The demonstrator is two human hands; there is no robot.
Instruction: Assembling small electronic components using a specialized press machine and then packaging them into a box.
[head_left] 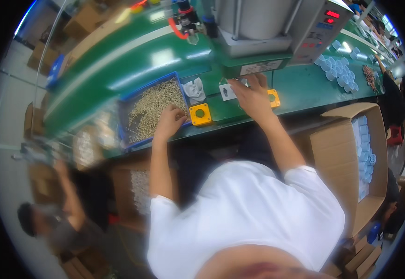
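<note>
My left hand is at the right side of a blue tray that holds a heap of small brass-coloured parts. Its fingers are curled together, and anything pinched in them is too small to name. Under the head of a grey press, my right hand bends its fingers around something whitish that I cannot make out. By its thumb is a small white plate with a dark mark. Yellow button boxes sit on either side of the plate, the right one partly behind my right hand.
Crumpled white tissue lies beside the tray. Light-blue plastic cups are grouped on the green table at right. An open cardboard box with similar blue pieces stands to my right. Another person works at left.
</note>
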